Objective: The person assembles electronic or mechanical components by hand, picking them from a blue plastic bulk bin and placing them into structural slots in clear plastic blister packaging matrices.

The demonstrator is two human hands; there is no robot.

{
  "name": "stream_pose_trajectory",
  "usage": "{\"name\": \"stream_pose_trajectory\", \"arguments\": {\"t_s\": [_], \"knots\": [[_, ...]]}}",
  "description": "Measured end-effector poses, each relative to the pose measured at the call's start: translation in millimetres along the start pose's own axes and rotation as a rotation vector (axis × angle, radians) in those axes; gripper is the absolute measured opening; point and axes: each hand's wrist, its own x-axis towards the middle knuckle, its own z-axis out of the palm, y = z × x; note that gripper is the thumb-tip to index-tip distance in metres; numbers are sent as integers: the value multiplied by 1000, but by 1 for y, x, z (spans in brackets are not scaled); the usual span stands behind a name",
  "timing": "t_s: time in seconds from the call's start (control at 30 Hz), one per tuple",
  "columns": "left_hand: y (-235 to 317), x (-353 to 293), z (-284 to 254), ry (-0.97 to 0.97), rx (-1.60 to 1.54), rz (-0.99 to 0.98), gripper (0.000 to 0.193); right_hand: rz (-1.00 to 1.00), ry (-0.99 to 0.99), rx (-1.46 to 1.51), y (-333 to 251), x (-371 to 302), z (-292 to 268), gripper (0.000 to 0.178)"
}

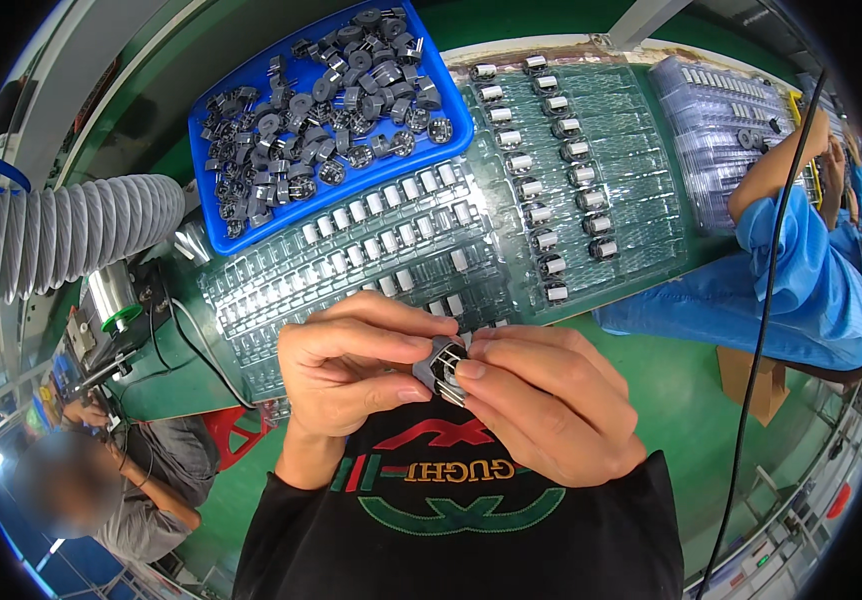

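Note:
In front of my chest, both hands meet at a small dark round electronic part (439,372) with straight metal pins. My left hand (351,362) pinches its body between thumb and fingers. From the other side my right hand (551,395) presses thumb and fingertips against the pins; whether a small piece sits under those fingertips is hidden. Just beyond my hands, a clear plastic tray (251,345) holds rows of small white cylindrical pieces. Farther right, another clear tray (641,150) carries two columns of dark parts topped with white pieces.
A blue bin (463,125) heaped with dark round parts stands at the back left, near a ribbed grey hose (81,235). Stacked clear trays (696,160) rise at the right beside a person in a blue sleeve (791,240). A black cable (766,290) hangs at right. Another person sits lower left.

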Motion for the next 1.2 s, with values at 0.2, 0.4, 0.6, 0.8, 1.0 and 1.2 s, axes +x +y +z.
{"name": "stream_pose_trajectory", "arguments": {"t_s": [0.2, 0.4, 0.6, 0.8, 1.0, 1.2], "knots": [[3, 2, 1, -24, 10, -21, 33, 31, -49, 106, 4, -3, -3, 28], [4, 1, -1, -58, 130, 15, 33, -40, -83, 7, 5, -6, -5, 27], [10, 3, 0, -74, 296, 28, 33, -61, -116, -129, 7, -9, -4, 28], [10, 4, -1, -107, 402, 84, 34, -67, -150, -226, 4, -10, -5, 31], [1, 1, -2, -45, 162, -107, 32, -13, -130, -45, 13, -11, -6, 30], [-22, -7, -5, -35, 6, -558, 29, 454, -224, 178, 22, -40, -17, 33]]}}
